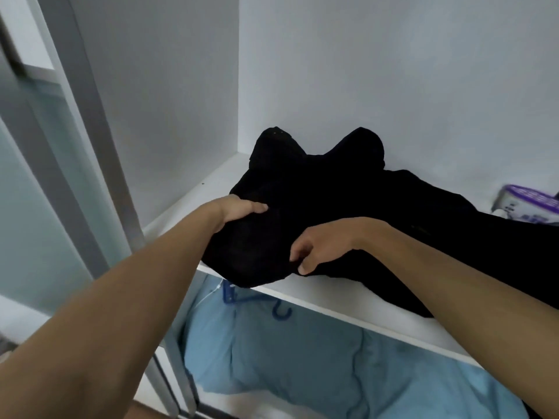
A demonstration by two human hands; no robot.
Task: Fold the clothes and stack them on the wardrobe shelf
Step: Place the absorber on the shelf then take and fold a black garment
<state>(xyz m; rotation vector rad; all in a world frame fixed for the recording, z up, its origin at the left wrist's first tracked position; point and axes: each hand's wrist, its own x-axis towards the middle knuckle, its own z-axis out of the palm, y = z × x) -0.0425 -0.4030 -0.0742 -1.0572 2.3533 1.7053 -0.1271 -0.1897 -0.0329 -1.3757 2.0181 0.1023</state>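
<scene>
The black garment [332,207] and blurred purple-lidded tub [529,204] (label unreadable) run off the right edge.

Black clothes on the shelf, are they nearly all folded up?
Not yet. Done: the black clothes already lie on the wardrobe shelf. In hand: the left hand and the right hand both grip the near bundle at the shelf's front edge. Left: the pile looks rumpled and spread out, with part hanging over the edge, so it needs folding and stacking.
</scene>
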